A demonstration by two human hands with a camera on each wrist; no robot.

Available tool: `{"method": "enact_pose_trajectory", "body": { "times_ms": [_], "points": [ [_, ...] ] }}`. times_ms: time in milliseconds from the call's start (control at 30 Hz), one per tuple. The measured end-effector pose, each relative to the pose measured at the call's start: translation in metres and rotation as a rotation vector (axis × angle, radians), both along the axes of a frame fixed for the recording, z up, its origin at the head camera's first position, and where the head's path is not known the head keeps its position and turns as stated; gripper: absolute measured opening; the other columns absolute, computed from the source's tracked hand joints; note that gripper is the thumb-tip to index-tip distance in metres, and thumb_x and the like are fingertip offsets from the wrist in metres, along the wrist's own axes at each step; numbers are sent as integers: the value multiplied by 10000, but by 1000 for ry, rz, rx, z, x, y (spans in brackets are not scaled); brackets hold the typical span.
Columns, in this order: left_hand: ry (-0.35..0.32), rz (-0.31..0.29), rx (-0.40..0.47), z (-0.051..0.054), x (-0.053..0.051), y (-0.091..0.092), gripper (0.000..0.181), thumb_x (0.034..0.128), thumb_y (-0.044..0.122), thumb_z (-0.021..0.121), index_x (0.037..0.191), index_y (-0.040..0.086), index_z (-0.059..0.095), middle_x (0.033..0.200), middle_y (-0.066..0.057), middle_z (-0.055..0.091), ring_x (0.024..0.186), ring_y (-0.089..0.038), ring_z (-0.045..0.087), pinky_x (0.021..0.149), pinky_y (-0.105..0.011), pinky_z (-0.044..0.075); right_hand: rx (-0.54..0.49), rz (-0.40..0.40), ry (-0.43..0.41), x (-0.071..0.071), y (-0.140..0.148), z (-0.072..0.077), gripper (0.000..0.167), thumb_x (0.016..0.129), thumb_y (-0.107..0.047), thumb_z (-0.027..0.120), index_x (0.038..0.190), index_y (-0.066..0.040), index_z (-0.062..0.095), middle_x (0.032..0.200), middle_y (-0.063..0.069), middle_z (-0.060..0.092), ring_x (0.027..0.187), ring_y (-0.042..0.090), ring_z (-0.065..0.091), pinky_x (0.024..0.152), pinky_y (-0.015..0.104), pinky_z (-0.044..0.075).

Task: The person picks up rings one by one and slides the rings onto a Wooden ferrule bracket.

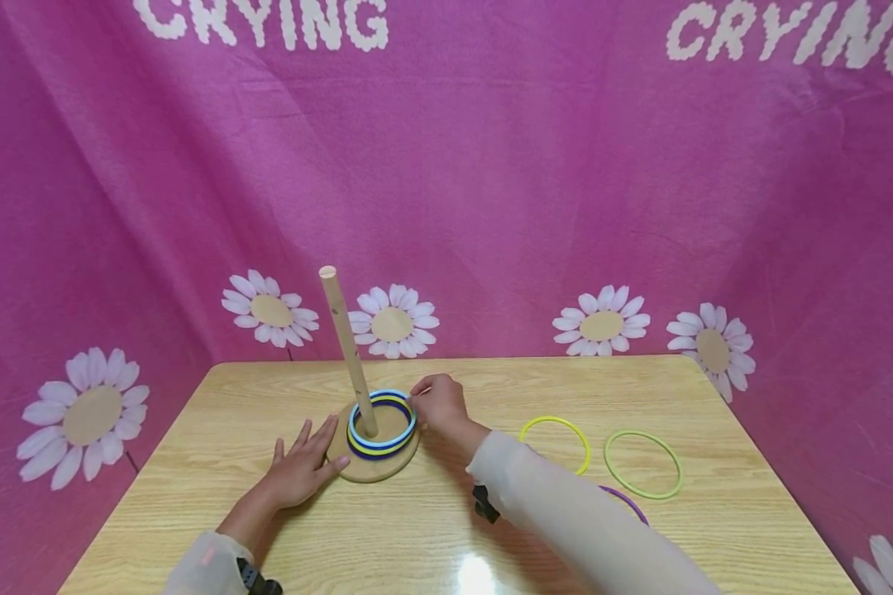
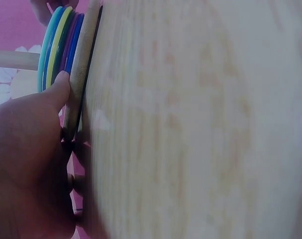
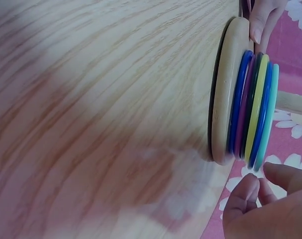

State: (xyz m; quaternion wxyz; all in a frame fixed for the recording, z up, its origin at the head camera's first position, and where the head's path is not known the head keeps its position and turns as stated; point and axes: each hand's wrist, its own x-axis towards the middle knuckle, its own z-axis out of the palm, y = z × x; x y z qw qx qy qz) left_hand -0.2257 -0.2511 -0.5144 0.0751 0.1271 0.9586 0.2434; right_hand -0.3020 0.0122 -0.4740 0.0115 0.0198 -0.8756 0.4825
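Six rings (image 3: pixel 255 107) circle a peg (image 1: pixel 347 347) toward the tabletop's (image 1: pixel 387 537) far left corner. I have the left hand (image 1: pixel 301 471) spread against its base (image 1: pixel 372 473), the right hand (image 1: pixel 441 402) empty, thumb and finger parted beside the top ring (image 3: pixel 271 114).

from my end I'm seeing a pink cloth (image 1: pixel 506 182) with white daisies (image 1: pixel 601 325) and "CRYING" lettering (image 1: pixel 329 25) behind a wood-grain table (image 1: pixel 536 384)
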Motion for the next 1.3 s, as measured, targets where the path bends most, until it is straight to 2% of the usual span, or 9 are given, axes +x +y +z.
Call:
{"method": "enact_pose_trajectory", "body": {
  "times_ms": [167,400,567,900,1033,1200,1300],
  "points": [
    [23,-3,28,-2,1,-1,839,1050,565,483,1652,60,188,1698,-206,191,1556,-502,27,1104,-789,-129,8,22,10,0,11,0,44,844,-87,817,857,-60,784,770,33,731,652,96,603,625,241,497],
    [-34,12,-18,5,1,0,848,1056,573,466,1662,82,131,1717,-156,151,1570,-466,-16,1114,-784,-124,-23,68,28,-1,35,-2,44,862,-90,808,891,-68,785,816,28,739,714,103,629,685,277,535],
    [-34,11,-19,5,1,0,851,1057,571,464,1661,74,130,1715,-163,155,1569,-469,-18,1114,-787,-119,-56,105,36,2,53,-1,65,886,-68,787,941,-34,779,879,43,756,797,131,670,756,318,568],
    [14,-7,21,-5,-2,-4,867,1045,615,448,1661,81,153,1701,-192,191,1563,-492,10,1101,-795,-124,-56,145,14,11,87,-2,145,894,-35,771,1026,25,767,903,52,760,787,122,676,719,300,574],
    [22,-12,25,-5,-1,-4,873,1042,621,447,1660,75,158,1696,-205,199,1559,-501,15,1096,-799,-130,-45,156,-9,16,102,0,164,905,-41,771,1057,20,762,937,56,756,866,152,683,781,322,564],
    [16,-6,27,-5,-1,-2,861,1044,588,478,1656,66,169,1689,-219,205,1552,-514,23,1089,-811,-115,-51,152,-17,17,124,0,199,905,-25,766,1089,48,751,1036,127,757,966,213,697,857,350,566],
    [12,-2,10,-7,-1,-3,873,1042,624,445,1663,90,145,1704,-180,185,1566,-482,13,1109,-791,-116,-39,150,-10,17,138,-2,214,899,-20,768,1097,58,750,1067,159,754,984,217,695,868,336,563]
  ]
}}
